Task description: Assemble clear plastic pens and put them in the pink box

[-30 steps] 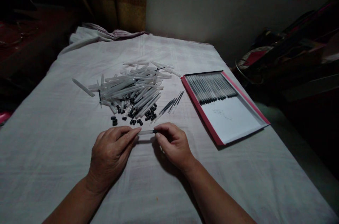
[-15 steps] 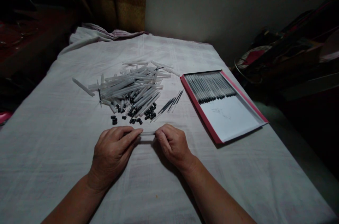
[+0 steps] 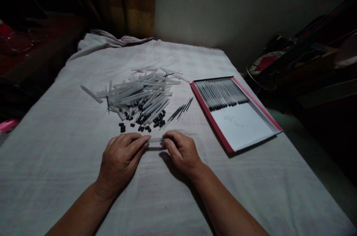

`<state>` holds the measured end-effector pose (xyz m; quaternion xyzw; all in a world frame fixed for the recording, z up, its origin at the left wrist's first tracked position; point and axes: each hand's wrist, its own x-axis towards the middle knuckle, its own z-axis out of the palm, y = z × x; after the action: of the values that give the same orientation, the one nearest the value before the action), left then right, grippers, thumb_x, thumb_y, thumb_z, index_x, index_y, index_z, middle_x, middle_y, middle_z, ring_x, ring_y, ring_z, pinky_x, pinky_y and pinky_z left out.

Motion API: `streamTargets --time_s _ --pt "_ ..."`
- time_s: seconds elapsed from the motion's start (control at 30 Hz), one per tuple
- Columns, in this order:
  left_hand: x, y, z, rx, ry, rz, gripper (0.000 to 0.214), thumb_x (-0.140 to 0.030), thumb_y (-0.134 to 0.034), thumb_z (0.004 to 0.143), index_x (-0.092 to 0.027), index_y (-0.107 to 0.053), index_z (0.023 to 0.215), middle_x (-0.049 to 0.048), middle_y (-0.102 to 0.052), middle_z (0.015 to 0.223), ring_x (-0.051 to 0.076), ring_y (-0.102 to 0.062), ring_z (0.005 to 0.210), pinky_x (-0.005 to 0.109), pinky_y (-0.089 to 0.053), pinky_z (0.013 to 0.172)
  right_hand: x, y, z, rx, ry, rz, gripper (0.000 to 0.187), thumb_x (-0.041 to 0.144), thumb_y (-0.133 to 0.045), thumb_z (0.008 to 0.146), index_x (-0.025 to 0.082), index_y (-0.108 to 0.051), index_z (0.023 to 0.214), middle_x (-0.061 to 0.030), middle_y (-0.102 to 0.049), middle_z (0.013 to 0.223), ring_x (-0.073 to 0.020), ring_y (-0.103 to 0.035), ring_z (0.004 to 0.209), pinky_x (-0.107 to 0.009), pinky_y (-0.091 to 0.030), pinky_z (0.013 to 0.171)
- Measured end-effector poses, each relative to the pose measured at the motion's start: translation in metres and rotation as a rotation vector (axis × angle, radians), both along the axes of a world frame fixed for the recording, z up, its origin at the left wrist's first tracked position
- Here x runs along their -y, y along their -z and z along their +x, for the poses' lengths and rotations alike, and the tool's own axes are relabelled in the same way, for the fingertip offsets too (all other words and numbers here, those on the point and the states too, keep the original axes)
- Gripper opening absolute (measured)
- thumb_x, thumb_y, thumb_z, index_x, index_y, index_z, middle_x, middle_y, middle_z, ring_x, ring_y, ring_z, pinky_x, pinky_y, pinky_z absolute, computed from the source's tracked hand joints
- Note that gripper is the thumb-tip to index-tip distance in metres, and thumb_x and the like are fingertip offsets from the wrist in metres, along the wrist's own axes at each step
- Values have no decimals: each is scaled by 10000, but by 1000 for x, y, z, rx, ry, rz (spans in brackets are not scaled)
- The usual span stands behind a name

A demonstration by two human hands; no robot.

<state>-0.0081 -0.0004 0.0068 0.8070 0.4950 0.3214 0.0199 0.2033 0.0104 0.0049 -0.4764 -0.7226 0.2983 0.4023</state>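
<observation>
Between my two hands a slim clear pen barrel (image 3: 155, 140) lies level, a little above the cloth. My left hand (image 3: 122, 159) is closed, pinching its left end between thumb and fingers. My right hand (image 3: 181, 152) has its fingers curled round the right end, and that tip is hidden. Just beyond sits a heap of clear pen barrels and caps (image 3: 139, 93), with small black plugs (image 3: 158, 120) scattered along its near edge. Several dark ink refills (image 3: 180, 109) lie to the heap's right.
At the right, a shallow red-edged box (image 3: 245, 128) holds a row of pens (image 3: 220, 93) with black ends over a white base. A pale checked cloth (image 3: 156, 199) covers the table. A curtain (image 3: 139, 5) and a wall stand behind.
My right hand's fingers have loosened a little around the barrel's right end. My left hand keeps its pinch. The whole view has shifted slightly.
</observation>
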Motion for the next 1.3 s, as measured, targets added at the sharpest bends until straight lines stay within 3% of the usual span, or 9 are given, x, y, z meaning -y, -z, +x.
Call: streamTargets --time_s 0.1,0.3,0.47,0.63,0.8,0.93,1.13,1.3 --pt "0 0 0 -4 0 2 216 -306 -562 957 -255 -718 1098 45 -735 941 207 -671 845 343 -467 744 1 -1 0 -17 0 -16 178 239 -552 892 193 -626 1048 -24 -706 794 -146 -651 694 -247 -507 665" --pt "1 -1 1 3 8 14 200 -283 -570 955 -245 -709 1094 43 -731 944 202 -664 859 339 -469 756 1 0 0 11 -9 15 154 252 -500 939 193 -640 910 -37 -700 787 -148 -655 711 -244 -498 669" --pt "0 0 0 -1 12 11 200 -263 -572 955 -231 -704 1102 49 -725 948 202 -660 870 336 -470 767 1 0 0 -16 -18 14 184 219 -538 902 185 -614 1066 -23 -698 778 -145 -652 676 -242 -506 657" --pt "0 0 0 1 5 7 197 -274 -569 959 -237 -706 1096 45 -726 951 199 -657 870 332 -466 770 0 0 0 17 -20 38 141 227 -497 937 193 -634 937 -40 -705 803 -148 -662 715 -241 -500 667" --pt "1 -1 1 -10 14 2 199 -251 -567 960 -213 -704 1099 50 -720 955 202 -648 874 337 -461 770 1 2 1 -12 -22 3 194 220 -543 907 183 -602 1089 -14 -688 773 -140 -649 677 -236 -498 661" --pt "1 0 1 -16 21 5 198 -246 -577 957 -210 -697 1110 49 -710 954 205 -637 871 344 -453 767 0 2 1 4 -29 22 121 224 -504 933 195 -621 942 -33 -695 801 -146 -654 710 -239 -486 661" --pt "1 0 1 -10 27 1 193 -228 -580 955 -207 -681 1119 50 -704 964 204 -633 878 344 -448 767 1 0 1 -34 -34 -20 173 219 -541 908 183 -594 1069 -5 -674 752 -131 -624 640 -227 -477 622" --pt "1 0 1 -5 28 -2 196 -234 -580 955 -204 -680 1120 52 -704 961 206 -633 876 348 -452 772 1 1 1 -4 -32 -42 111 242 -514 934 198 -615 950 -21 -688 778 -141 -644 684 -237 -480 646"
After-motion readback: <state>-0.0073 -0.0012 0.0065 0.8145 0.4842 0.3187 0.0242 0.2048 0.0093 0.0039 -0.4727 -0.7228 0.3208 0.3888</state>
